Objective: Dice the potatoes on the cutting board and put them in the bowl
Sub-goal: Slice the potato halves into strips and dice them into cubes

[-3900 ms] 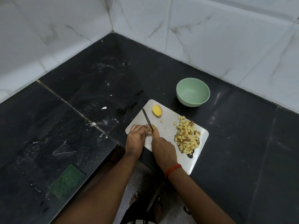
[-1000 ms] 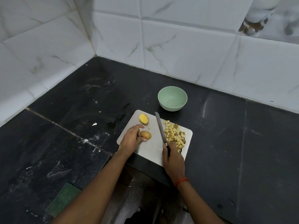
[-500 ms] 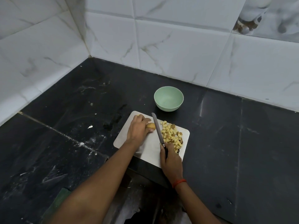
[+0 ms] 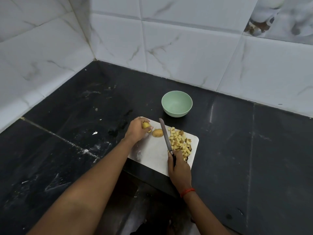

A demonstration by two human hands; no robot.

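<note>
A white cutting board (image 4: pixel 152 155) lies on the black counter. A heap of diced potato (image 4: pixel 180 141) sits on its right side. My left hand (image 4: pixel 137 129) grips a potato piece (image 4: pixel 145 125) at the board's far left corner. A second potato piece (image 4: pixel 157 132) lies on the board just right of that hand. My right hand (image 4: pixel 178 168) holds a knife (image 4: pixel 165 135) by its dark handle, the blade pointing away from me between the loose piece and the dice. A pale green bowl (image 4: pixel 177 103) stands beyond the board and looks empty.
The black stone counter (image 4: pixel 237 141) runs into a corner of white marble-pattern tiles (image 4: pixel 186 48). A small white scrap (image 4: pixel 94 133) lies on the counter left of the board. The counter's front edge drops away just below the board.
My left hand has moved to the board's far left corner and taken hold of one potato piece, leaving the other beside the knife blade. The right hand and knife have barely shifted.
</note>
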